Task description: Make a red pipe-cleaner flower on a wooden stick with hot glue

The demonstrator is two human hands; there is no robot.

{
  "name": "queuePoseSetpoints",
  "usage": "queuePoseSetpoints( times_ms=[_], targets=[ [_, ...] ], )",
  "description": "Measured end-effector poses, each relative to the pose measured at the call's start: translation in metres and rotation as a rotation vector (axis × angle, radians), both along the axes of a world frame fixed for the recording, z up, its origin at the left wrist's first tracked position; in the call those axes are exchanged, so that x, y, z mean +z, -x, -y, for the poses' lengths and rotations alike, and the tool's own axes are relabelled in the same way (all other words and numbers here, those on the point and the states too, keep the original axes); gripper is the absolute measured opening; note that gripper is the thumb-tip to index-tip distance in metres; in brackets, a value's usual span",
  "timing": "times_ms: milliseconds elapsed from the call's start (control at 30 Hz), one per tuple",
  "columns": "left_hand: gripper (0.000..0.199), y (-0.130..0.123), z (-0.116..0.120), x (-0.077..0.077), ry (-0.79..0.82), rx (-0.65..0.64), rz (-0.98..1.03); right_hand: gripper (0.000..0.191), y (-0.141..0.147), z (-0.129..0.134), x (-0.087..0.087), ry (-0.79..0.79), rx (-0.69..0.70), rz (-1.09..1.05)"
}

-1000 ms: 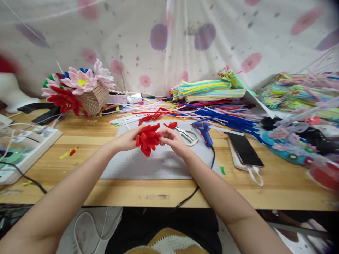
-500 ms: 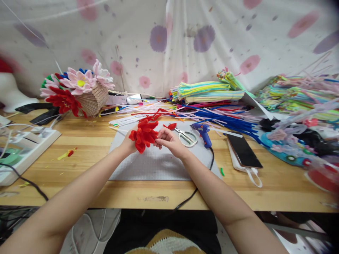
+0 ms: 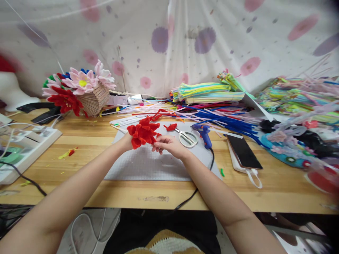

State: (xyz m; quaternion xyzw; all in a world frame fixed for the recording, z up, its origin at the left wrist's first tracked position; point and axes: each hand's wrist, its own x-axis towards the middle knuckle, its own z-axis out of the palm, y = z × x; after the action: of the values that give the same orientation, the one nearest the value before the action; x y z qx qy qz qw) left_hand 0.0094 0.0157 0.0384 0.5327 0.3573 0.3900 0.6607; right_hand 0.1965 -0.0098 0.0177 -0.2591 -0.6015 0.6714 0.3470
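A fuzzy red pipe-cleaner flower (image 3: pixel 143 133) with several pointed petals is held up over the grey cutting mat (image 3: pixel 148 165). My left hand (image 3: pixel 127 141) grips it from behind, its fingers hidden by the petals. At the flower's lower right edge, my right hand (image 3: pixel 168 145) has thumb and fingers drawn together on a petal tip. Just beyond this hand lie a loose red petal piece (image 3: pixel 171 127) and white-handled scissors (image 3: pixel 188 139). A blue glue gun (image 3: pixel 203 134) rests on the mat to their right.
Pipe cleaners (image 3: pixel 230 120) spread across the back of the table. A basket-like holder (image 3: pixel 95 100) of pink and red flowers stands back left, beyond a power strip (image 3: pixel 34 151). At right are a phone (image 3: pixel 245 151) and a blue decorated piece (image 3: pixel 280 150). The glue gun's cord crosses the front edge.
The red flower has been turned and tilted in my left hand, so its petals face more upward. My right hand has shifted slightly, staying at the flower's right edge.
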Motion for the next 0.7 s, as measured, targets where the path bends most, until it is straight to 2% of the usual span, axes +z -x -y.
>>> queuePoseSetpoints(
  times_ms=[167, 300, 433, 533, 700],
  targets=[
    [0.016, -0.003, 0.007, 0.002, -0.066, -0.032, -0.067, 0.029, -0.005, 0.001, 0.01, -0.017, 0.071, 0.071],
    [0.024, -0.007, 0.011, 0.01, -0.004, -0.063, -0.029, 0.028, -0.008, -0.002, 0.013, -0.011, 0.073, 0.1],
    [0.021, -0.011, 0.011, 0.017, 0.062, -0.078, 0.012, 0.025, -0.007, -0.005, 0.007, -0.038, 0.096, 0.045],
    [0.014, -0.012, 0.009, 0.016, 0.003, -0.049, 0.004, 0.027, -0.001, -0.005, 0.001, -0.04, 0.056, -0.045],
    [0.02, -0.016, 0.012, 0.014, -0.064, -0.011, 0.065, 0.032, 0.007, -0.004, -0.009, -0.008, 0.012, -0.136]
  ],
)
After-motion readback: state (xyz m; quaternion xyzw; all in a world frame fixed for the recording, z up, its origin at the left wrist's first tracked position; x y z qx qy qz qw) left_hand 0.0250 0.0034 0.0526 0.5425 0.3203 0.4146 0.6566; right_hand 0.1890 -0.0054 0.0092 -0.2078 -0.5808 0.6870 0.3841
